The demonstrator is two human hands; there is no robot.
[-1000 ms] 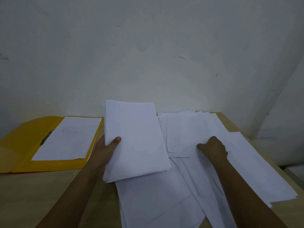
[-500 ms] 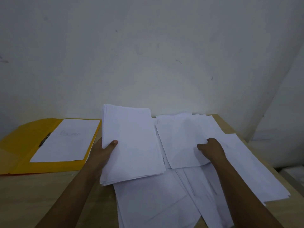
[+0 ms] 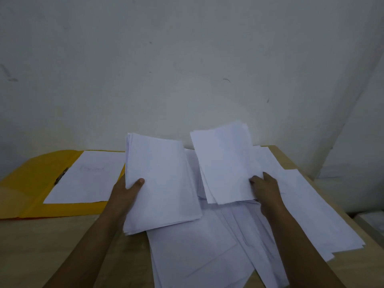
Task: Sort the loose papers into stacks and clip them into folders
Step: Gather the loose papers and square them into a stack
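Holding a thick stack of white papers (image 3: 162, 183), the left hand (image 3: 126, 192) is gripping it at its left edge, with the thumb lying on top and the other fingers hidden under the stack. The stack is tilting up off the worktop (image 3: 41, 246), with its far end higher than its near end.

The right hand (image 3: 265, 187) is pinching a few white sheets (image 3: 224, 163) at their right edge, and these sheets are standing up off the pile, leaning toward the wall (image 3: 187, 59).

Under both hands, many loose papers (image 3: 207, 246) are lying spread out and overlapping, covering the right half of the worktop and reaching past its near edge.

A yellow folder (image 3: 31, 183) is lying open on the left side of the worktop, just beside the stack. A white page (image 3: 87, 179) is sitting inside it, and a dark metal clip (image 3: 61, 176) is lying along the left edge of that page. Faint writing is showing near the top of the page, too pale to read.
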